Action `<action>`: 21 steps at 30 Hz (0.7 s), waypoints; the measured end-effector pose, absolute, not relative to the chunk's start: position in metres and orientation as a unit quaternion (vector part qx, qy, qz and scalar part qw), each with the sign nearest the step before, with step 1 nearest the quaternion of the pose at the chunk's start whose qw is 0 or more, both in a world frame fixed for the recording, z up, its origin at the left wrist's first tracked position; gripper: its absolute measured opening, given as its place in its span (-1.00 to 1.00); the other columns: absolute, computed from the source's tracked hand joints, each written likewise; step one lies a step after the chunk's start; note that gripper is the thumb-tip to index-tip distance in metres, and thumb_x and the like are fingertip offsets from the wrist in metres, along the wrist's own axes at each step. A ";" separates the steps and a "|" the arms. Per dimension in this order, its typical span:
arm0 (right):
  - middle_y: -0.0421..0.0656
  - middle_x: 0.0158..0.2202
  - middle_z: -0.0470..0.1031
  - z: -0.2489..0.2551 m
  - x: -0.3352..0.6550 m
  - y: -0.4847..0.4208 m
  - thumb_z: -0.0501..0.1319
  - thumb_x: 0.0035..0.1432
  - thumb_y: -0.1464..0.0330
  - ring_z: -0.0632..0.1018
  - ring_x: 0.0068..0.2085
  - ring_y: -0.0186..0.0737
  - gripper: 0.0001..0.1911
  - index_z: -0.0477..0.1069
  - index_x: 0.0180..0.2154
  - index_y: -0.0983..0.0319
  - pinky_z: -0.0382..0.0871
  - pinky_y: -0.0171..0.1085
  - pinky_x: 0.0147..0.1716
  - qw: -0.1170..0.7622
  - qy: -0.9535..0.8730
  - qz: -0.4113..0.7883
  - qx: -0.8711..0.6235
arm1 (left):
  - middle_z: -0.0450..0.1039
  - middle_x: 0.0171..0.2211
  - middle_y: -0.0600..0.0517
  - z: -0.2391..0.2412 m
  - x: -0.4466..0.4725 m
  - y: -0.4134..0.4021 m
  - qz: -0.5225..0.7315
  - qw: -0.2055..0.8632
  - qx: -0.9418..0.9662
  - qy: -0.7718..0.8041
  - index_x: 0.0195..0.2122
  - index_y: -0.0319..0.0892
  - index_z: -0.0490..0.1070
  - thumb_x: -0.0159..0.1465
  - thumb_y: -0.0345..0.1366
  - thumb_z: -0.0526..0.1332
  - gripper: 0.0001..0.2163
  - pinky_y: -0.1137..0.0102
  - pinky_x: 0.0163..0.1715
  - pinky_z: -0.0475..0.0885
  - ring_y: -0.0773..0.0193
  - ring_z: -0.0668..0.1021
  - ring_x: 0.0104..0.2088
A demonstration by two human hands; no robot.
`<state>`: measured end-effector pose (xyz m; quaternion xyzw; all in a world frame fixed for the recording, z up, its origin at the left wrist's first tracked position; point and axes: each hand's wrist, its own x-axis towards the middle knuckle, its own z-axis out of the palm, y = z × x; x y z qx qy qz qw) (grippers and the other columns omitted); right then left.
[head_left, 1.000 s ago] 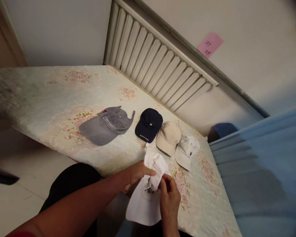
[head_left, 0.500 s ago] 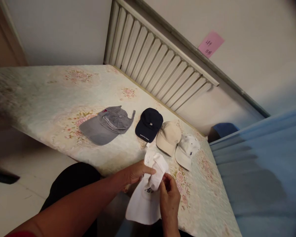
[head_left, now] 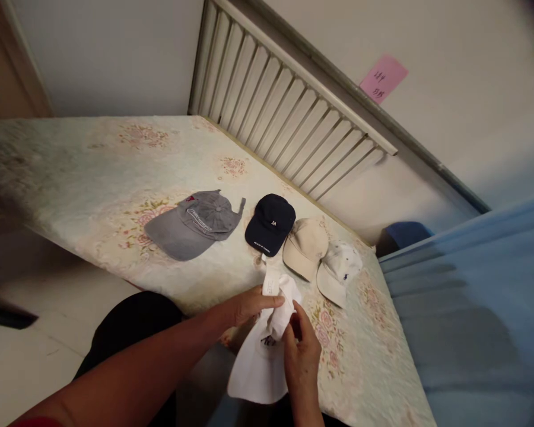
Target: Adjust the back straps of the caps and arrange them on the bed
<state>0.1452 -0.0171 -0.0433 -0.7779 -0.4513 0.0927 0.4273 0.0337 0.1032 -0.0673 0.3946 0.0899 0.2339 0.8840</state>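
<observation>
A white baseball cap (head_left: 258, 370) with a dark emblem is held in front of me, its brim toward me and its crown crumpled. My left hand (head_left: 254, 305) grips the cap's side, thumb lying over the fabric. At the other side, the fingers of my right hand (head_left: 301, 341) pinch the crown's edge; the fingertips are partly hidden. Beyond the hands, a grey cap (head_left: 193, 225), a navy cap (head_left: 270, 224), a beige cap (head_left: 306, 248) and a white patterned cap (head_left: 339, 271) lie in a row on the bed.
The bed (head_left: 160, 163) has a pale floral cover. A white radiator (head_left: 276, 101) stands along its far side, under a wall with a pink note (head_left: 384, 78). A blue curtain (head_left: 471, 314) hangs at right, with a dark blue object (head_left: 404, 234) behind it.
My right hand has shifted slightly up along the crown, changing its pinch. The left hand keeps its grip, and the caps on the bed stay where they were.
</observation>
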 end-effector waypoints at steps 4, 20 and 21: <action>0.01 -0.05 0.52 -0.048 0.145 -0.014 0.12 0.10 0.28 0.54 -0.10 -0.07 -0.55 0.39 0.04 0.25 0.40 -0.13 -0.10 0.411 -0.474 0.094 -0.773 | 0.50 -0.26 -0.06 -0.058 0.027 0.106 0.253 0.845 0.456 0.118 -0.11 -0.31 0.41 0.16 -0.21 0.24 -0.67 0.32 -0.21 0.40 0.17 0.51 -0.26; -0.12 -0.28 0.52 -0.050 0.130 0.013 0.01 0.16 0.44 0.51 -0.24 -0.18 -0.78 0.39 -0.22 0.21 0.35 -0.23 -0.20 0.297 -0.594 0.127 -0.737 | 0.48 -0.22 0.03 -0.040 0.020 0.112 0.323 0.716 0.598 0.160 -0.01 -0.25 0.36 0.04 -0.45 0.11 -0.57 0.33 -0.13 0.38 0.20 0.47 -0.20; -0.11 -0.30 0.51 -0.051 0.130 0.014 0.01 0.16 0.43 0.51 -0.25 -0.18 -0.79 0.39 -0.24 0.22 0.35 -0.23 -0.22 0.292 -0.599 0.119 -0.736 | 0.48 -0.18 0.02 -0.038 0.019 0.112 0.324 0.704 0.611 0.157 0.02 -0.24 0.35 0.06 -0.46 0.10 -0.56 0.31 -0.10 0.38 0.19 0.48 -0.17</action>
